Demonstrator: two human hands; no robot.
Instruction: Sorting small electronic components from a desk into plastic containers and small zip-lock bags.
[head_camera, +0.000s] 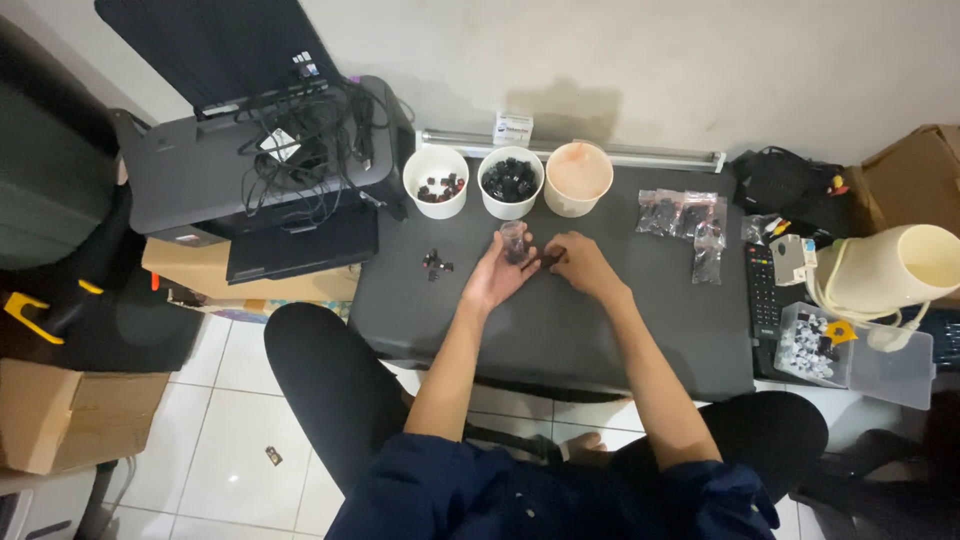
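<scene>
My left hand (497, 270) rests palm-up on a low dark grey table (560, 330) and holds a small clear plastic piece (513, 238) at its fingertips. My right hand (578, 262) lies beside it, fingers pinched on a small dark part (550, 260) that touches the left hand's fingertips. A few small dark parts (434, 263) lie loose on the table to the left of my left hand.
Three white cups stand at the table's far edge: one with a few dark red parts (436, 181), one full of black parts (511, 182), one pinkish inside (578, 178). Clear bags of parts (683, 218) lie right. A printer with cables (265, 165) stands left; a clear box (820, 345) right.
</scene>
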